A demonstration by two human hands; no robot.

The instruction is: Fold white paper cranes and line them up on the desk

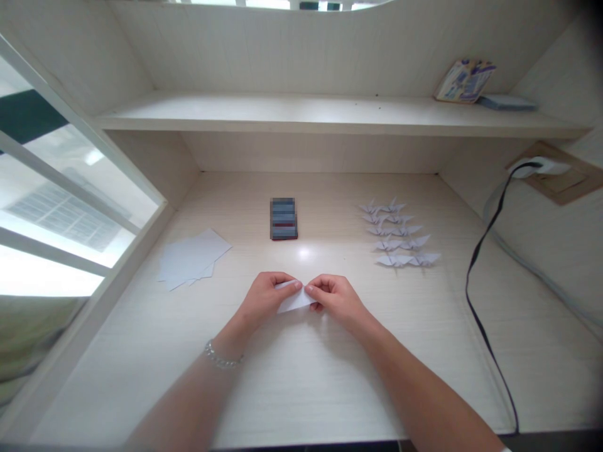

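Between both hands, over the middle of the desk, is a small folded piece of white paper. My left hand pinches its left part, thumb on top. My right hand grips the right end between thumb and fingers, and the two thumbs nearly meet at the upper edge. Part of the paper is hidden under the fingers. Several folded white paper cranes stand in rows at the right. To the left lies a loose pile of white paper sheets.
A phone with a blurred screen lies beyond my hands. On the upper shelf a small box leans at the right. A black cable runs from the wall socket down the desk's right side.
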